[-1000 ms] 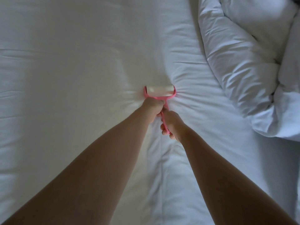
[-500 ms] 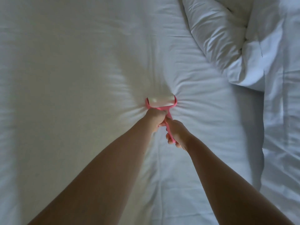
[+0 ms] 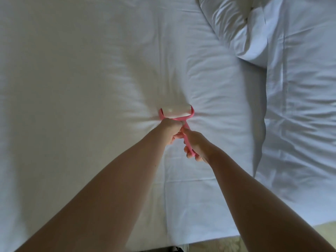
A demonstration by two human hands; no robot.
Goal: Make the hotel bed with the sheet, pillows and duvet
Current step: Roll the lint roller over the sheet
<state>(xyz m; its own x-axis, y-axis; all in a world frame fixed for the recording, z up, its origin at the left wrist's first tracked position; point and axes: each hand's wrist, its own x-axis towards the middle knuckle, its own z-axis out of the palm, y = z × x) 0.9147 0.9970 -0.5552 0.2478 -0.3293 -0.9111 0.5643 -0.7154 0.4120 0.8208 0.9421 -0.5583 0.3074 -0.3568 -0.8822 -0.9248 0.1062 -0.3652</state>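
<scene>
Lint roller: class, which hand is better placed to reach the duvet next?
Probably right: the right hand, low on the lint roller, is nearer the duvet; the left hand grips by its head.

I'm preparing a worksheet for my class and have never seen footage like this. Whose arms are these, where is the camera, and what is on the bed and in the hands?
There is no machine here. A person wears a wide-angle camera on the head, looking forward and down, so you see their own two bare arms. The left hand and the right hand both grip the pink handle of a lint roller. Its white roll presses into the white sheet, and creases spread out around it. A bunched duvet lies at the upper right. A strip of pale floor shows at the bottom right.
</scene>
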